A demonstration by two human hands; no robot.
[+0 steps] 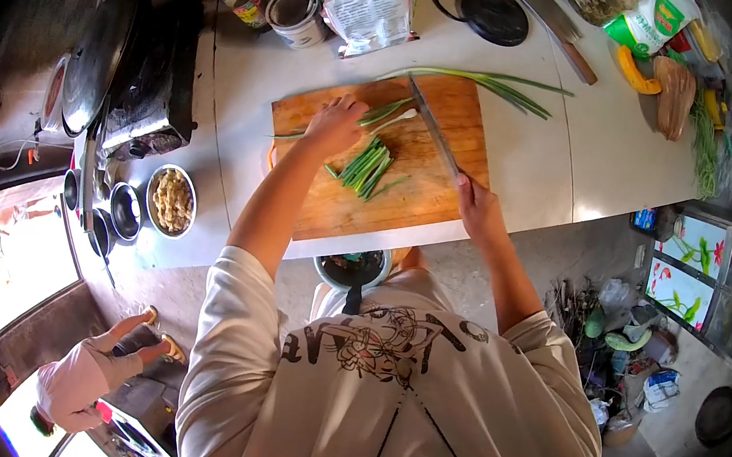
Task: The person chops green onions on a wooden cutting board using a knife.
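Knife (434, 128) slants over the right half of the cutting board (431, 209), fingers of the right hand (478, 207) clamped round its handle. At the board's back-left, the left hand (339, 120) bends over scallion stalks (387, 111); whether its fingers pinch them I cannot tell. Cut scallions (366, 167) lie mid-board. A leftward slip of the blade could nick those fingers; a sweeping wrist could spill pieces over the front edge of the counter (532, 162).

1. Cutting board (447, 193) on the counter (533, 148); cut stalks (366, 170) on the board.
2. Left of the board, a bowl (194, 209) of food (172, 199); behind it, a stove (154, 110).
3. Behind the board, to the right, a cleaver (556, 30).
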